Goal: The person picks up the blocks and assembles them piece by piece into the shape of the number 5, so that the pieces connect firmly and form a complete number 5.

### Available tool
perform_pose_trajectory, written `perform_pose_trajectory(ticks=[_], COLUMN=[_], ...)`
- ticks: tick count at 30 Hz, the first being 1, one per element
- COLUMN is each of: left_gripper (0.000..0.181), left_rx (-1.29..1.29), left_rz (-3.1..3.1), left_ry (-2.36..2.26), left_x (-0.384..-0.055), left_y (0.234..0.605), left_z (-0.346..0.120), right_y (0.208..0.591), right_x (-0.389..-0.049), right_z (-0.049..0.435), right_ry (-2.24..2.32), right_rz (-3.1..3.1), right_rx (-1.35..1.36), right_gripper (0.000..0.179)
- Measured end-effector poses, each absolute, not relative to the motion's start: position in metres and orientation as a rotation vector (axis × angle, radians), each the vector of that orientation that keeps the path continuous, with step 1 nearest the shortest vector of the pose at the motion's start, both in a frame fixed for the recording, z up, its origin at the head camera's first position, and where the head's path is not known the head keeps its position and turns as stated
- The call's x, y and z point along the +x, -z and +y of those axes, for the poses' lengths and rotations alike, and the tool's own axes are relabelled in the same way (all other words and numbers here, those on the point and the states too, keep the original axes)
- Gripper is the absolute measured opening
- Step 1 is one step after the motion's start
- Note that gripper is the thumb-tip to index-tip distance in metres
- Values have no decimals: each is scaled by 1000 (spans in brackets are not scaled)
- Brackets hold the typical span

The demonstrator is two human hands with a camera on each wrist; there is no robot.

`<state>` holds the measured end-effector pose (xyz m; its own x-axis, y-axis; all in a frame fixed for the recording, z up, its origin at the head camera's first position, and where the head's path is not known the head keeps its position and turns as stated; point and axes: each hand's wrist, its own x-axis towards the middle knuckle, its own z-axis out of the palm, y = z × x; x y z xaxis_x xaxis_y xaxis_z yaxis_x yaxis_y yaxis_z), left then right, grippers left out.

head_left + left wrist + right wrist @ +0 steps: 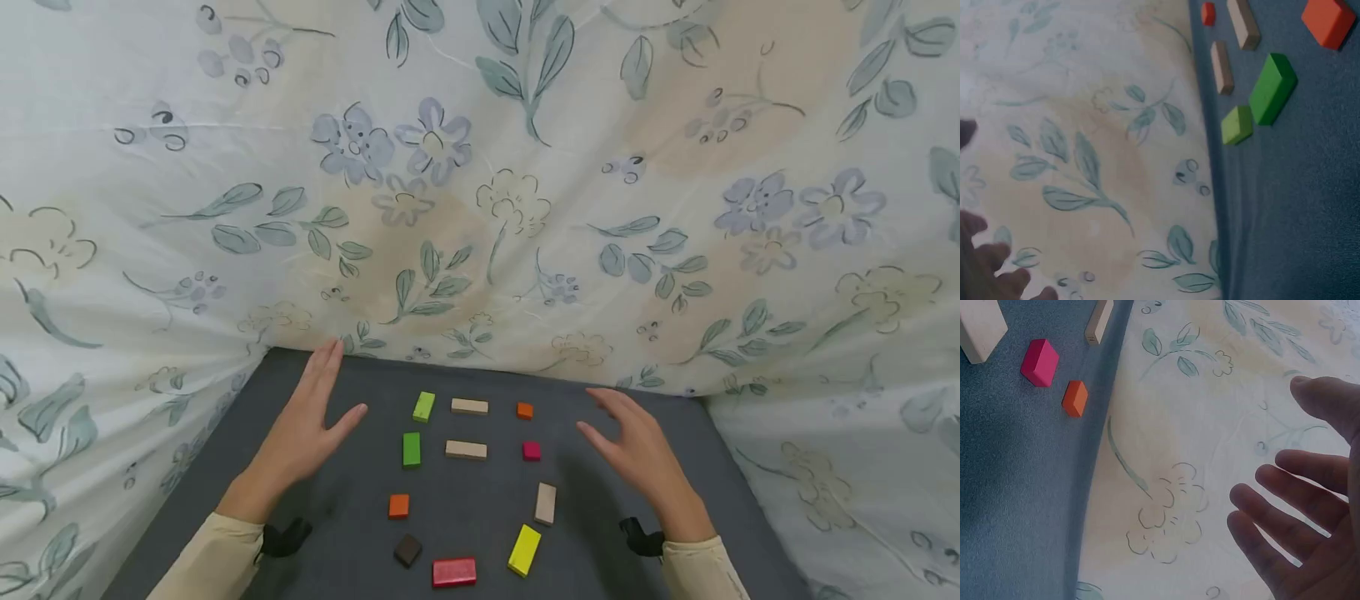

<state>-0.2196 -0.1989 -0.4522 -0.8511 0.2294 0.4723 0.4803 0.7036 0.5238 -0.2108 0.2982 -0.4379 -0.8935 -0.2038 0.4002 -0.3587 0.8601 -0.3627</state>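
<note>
My left hand (303, 429) hovers over the left part of the dark table, fingers straight and thumb apart, holding nothing. On the right side my right hand (637, 446) is also raised and holds nothing; its fingers spread loosely in the right wrist view. Between the hands lie small blocks: a lime block (423, 407), a green block (412, 450), two pale wooden blocks, the far one (469, 407) and the near one (466, 450), an orange cube (525, 411) and a crimson cube (532, 451). The green blocks are nearest my left hand, the two cubes nearest my right.
Closer to me lie another orange cube (399, 507), a dark brown cube (408, 550), a red block (453, 572), a yellow block (524, 550) and an upright-lying wooden block (546, 503). Floral cloth (495, 250) hangs behind the dark table (345, 533) and along both sides.
</note>
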Motion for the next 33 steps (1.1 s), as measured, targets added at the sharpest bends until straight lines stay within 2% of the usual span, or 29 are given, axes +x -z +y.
perform_pose_trajectory(ticks=[7,15,25,33], left_gripper=[86,78,81,78], left_rx=[-646,-690,-817,-835], left_rz=[-2627,-2668,-2738,-2813], left_ry=[1075,1061,909,861], left_x=[-234,-241,-239,-241], left_y=[461,476,499,509], left_z=[-191,-172,-139,-130], right_y=[446,459,482,490], right_x=[-234,-253,-265,-268], right_z=[295,290,288,281], right_ry=[-751,-861,-896,-876], right_rz=[-2753,-2782,-2866,-2880], right_rx=[449,457,392,379], right_gripper=[48,43,38,38])
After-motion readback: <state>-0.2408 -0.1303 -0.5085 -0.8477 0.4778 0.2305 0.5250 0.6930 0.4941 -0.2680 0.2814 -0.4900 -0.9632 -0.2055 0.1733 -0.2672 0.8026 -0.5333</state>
